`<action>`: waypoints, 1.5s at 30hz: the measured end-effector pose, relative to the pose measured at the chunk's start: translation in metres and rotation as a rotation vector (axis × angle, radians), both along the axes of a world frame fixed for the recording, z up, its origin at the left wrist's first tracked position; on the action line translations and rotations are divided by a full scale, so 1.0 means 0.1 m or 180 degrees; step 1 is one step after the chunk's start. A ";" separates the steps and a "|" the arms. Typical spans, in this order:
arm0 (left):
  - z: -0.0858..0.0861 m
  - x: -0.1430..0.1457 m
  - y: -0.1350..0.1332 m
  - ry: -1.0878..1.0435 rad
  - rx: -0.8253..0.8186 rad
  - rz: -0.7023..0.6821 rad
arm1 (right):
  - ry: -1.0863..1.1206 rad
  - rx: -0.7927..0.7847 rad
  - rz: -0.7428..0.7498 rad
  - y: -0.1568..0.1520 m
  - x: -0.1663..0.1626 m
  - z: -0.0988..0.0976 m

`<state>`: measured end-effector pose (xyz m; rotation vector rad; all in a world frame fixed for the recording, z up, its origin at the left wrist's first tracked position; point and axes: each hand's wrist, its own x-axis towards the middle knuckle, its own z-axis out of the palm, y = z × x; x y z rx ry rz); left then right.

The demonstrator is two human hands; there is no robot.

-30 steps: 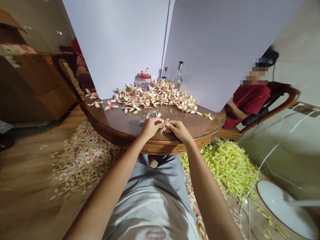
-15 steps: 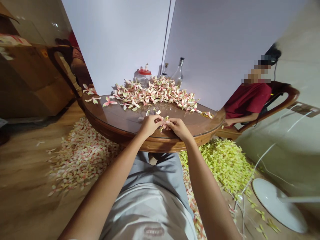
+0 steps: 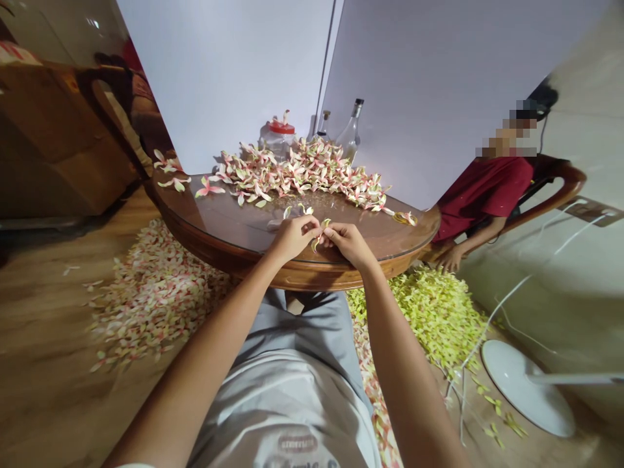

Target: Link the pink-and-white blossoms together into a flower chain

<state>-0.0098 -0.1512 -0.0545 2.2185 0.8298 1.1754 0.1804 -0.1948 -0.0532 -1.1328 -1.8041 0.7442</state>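
Note:
My left hand (image 3: 292,238) and my right hand (image 3: 348,246) meet above the round glass-topped wooden table (image 3: 312,276), near its front edge. Their fingertips pinch a small pink-and-yellow flower piece (image 3: 318,242) between them. Just beyond my left hand lie a few loose petals (image 3: 292,211). A long heap of pink-and-cream flowers (image 3: 297,172) curves across the table's far side, out of reach of my fingers. At its right end rests a small yellowish bundle of petals (image 3: 405,218).
A red-lidded glass jar (image 3: 281,138) and a glass bottle (image 3: 348,136) stand behind the heap. Pale flowers (image 3: 156,302) and yellow-green flowers (image 3: 429,312) cover the floor. A person in a red shirt (image 3: 482,195) sits at right, beside a white fan base (image 3: 524,387).
The whole view has shifted slightly upward and rotated as my head moved. My hands stay together on the flower piece. The seated person's hand has dropped lower, towards the knee.

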 end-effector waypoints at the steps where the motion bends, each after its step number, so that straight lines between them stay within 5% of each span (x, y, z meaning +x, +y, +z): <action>1: 0.00 0.00 -0.01 -0.0009 0.0008 -0.0017 | 0.0007 0.0005 0.0003 0.00 0.00 0.00; 45: -0.07 0.00 0.05 -0.0046 0.0424 -0.0042 | 0.0236 -0.0009 0.0052 0.00 -0.01 0.01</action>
